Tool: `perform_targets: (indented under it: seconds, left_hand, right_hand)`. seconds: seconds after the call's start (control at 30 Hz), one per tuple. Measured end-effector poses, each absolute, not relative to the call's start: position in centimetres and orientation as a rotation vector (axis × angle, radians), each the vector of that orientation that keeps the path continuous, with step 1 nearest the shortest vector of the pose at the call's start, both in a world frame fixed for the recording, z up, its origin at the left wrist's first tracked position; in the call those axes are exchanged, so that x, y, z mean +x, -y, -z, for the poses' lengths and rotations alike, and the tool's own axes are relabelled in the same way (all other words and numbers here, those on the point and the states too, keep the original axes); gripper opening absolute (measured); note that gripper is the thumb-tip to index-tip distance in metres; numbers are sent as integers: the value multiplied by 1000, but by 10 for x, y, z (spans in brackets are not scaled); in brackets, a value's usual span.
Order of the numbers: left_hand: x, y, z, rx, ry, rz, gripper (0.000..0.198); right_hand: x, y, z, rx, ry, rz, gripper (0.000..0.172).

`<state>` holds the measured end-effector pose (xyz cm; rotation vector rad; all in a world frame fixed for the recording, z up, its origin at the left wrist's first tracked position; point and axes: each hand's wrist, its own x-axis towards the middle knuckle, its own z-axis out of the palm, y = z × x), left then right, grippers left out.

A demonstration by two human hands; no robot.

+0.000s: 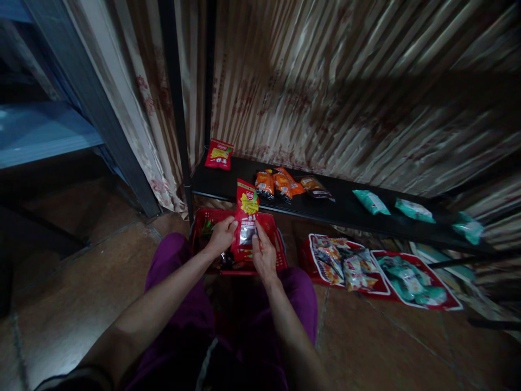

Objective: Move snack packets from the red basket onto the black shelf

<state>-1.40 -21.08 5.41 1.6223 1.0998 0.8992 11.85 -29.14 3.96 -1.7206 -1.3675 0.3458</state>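
Observation:
A red snack packet [246,217] with yellow pieces pictured on it is held upright between my two hands. My left hand [222,235] grips its left edge, and my right hand [264,251] has hold of the lower right edge. Directly below is a red plastic basket [280,255] with packets inside, partly covered by my hands. On the black shelf [240,168] in front of me, a matching red packet [220,154] stands at the left end. Several orange packets [280,183] lie to the right of it.
Farther right on the shelf are a brown packet [314,187] and green packets [371,202]. Beneath, red baskets hold orange-and-white packets [358,269] and green packets [411,279]. A striped curtain [325,92] hangs behind. At left stands a dark post [175,98].

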Motion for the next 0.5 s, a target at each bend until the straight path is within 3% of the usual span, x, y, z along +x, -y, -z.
perform_targets:
  seconds: [0.33, 0.5]
  left_hand:
    - [-11, 235, -80, 1783, -1164, -808, 32]
    - [-10, 240, -85, 1853, -1192, -696, 37]
  right_hand:
    - [106, 293, -41, -1552, 1169, -763, 75]
    - [106, 294, -31, -1370, 924, -914, 71]
